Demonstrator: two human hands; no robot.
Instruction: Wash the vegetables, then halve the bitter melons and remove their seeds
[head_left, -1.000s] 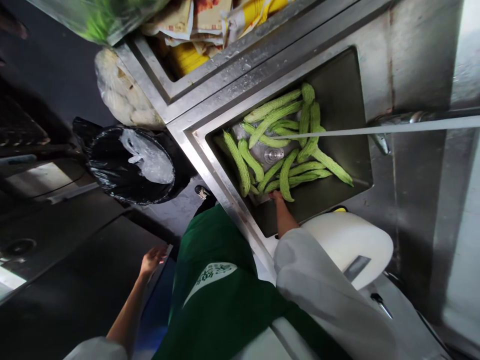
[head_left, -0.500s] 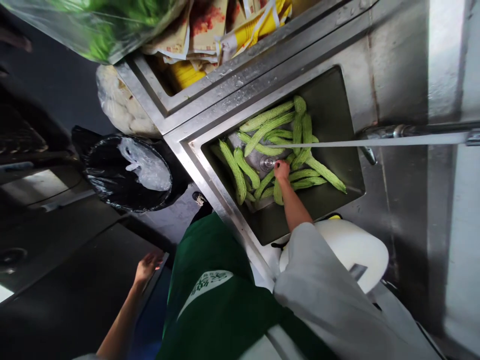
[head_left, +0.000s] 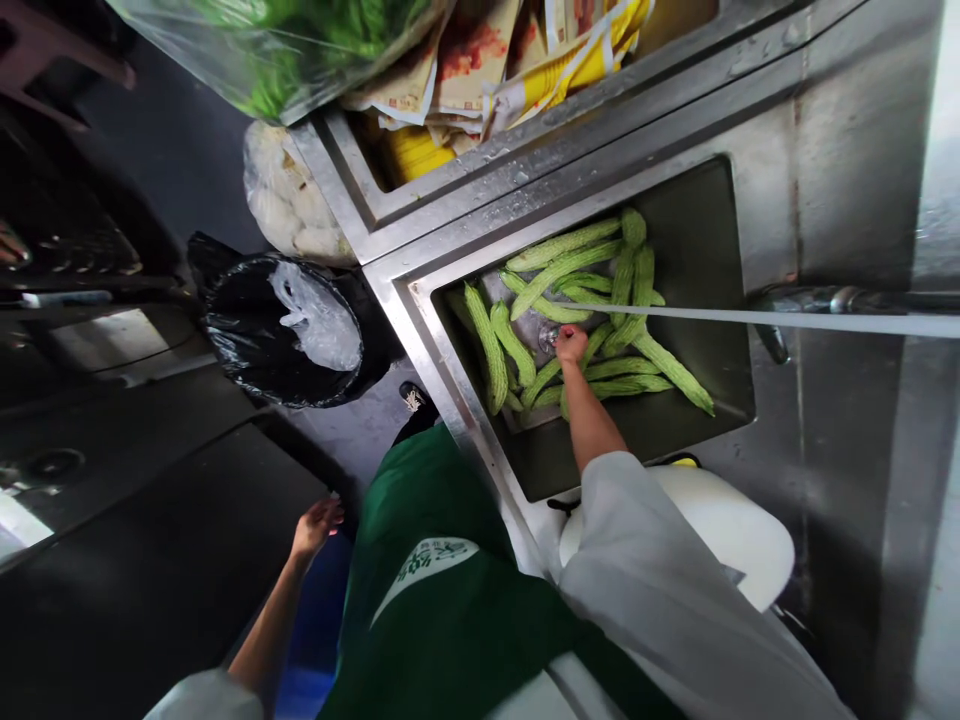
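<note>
Long, pale green gourds (head_left: 559, 280) with bumpy skin, which look like bitter melons, lie in the steel sink (head_left: 694, 220). Among them, beside the round drain (head_left: 548, 338), is my right hand (head_left: 572, 345). Its fingers are closed, and whatever they grip is hidden. A straight pale stream (head_left: 697, 314), apparently water, crosses above the sink and reaches down close to this hand. My left hand (head_left: 318, 525) hangs low beside my green apron (head_left: 442, 500), away from the sink. It holds nothing; its fingers are loosely bent and apart.
A metal faucet (head_left: 802, 300) juts over the sink's right end. Beyond the sink, another basin holds printed packets (head_left: 472, 60) by a bag of greens (head_left: 300, 50). A black-lined bin (head_left: 247, 340) stands left; a round white board (head_left: 720, 530) lies near my right sleeve.
The whole view has shifted, so the sink and bin appear farther right. My right hand remains low in the sink by the drain. My left hand still hangs at my side.
</note>
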